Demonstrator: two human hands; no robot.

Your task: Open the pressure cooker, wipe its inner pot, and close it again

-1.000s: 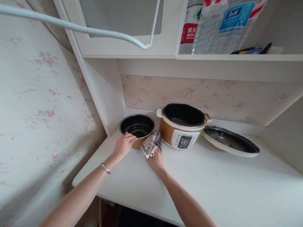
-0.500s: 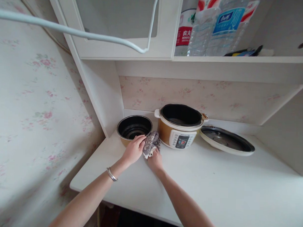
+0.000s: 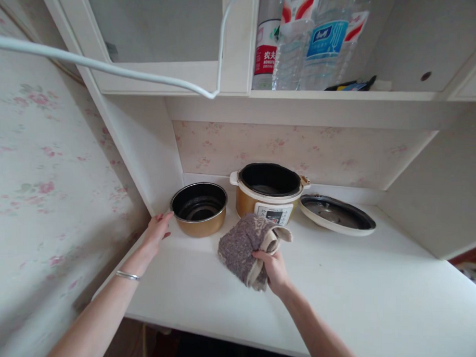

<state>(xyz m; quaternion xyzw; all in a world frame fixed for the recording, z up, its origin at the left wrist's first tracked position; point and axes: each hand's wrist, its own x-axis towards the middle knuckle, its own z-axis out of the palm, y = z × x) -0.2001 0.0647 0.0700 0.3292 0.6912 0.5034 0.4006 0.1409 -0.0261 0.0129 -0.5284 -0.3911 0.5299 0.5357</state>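
Cloth (image 3: 243, 246) pinched in right hand (image 3: 274, 268), behind counter's (image 3: 335, 296) front edge; left hand (image 3: 156, 232) open at pot (image 3: 200, 228) rim.

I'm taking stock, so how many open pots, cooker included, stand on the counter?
2: the gold pot by the left hand, and the cooker partly behind the cloth in the right hand.

A gray-brown cloth (image 3: 243, 246) is gripped in the right hand (image 3: 275, 271) before a gold cooker (image 3: 245, 201); left of the cooker, an inner pot (image 3: 211, 227) is flanked by the left hand (image 3: 156, 232), and right of it a detached lid (image 3: 338, 216) is seen
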